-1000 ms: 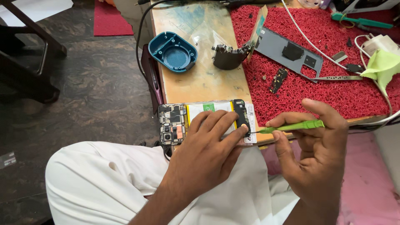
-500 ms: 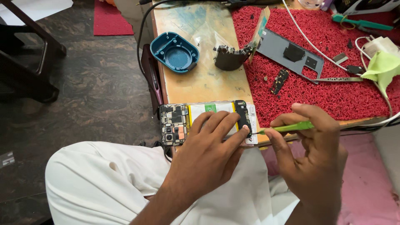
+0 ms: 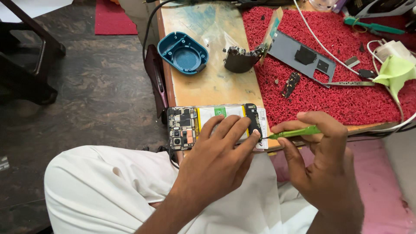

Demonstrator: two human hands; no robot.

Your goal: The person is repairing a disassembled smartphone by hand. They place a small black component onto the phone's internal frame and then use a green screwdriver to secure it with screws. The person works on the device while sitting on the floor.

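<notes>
At the wooden bench's (image 3: 208, 82) near edge I see my left hand (image 3: 216, 160) pressing flat-fingered on the opened phone (image 3: 203, 123), while my right hand (image 3: 320, 160) pinches a green screwdriver (image 3: 294, 132) to its end.

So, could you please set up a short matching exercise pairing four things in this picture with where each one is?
Things:
1. opened phone
2. green screwdriver
3. blue dish
4. grey back cover

Places:
A. on the red mat
B. held in the right hand
C. on bare wood at the table's far left
D. under the left hand at the table's near edge

Pairs: 1-D, 2-B, 3-C, 4-A
</notes>
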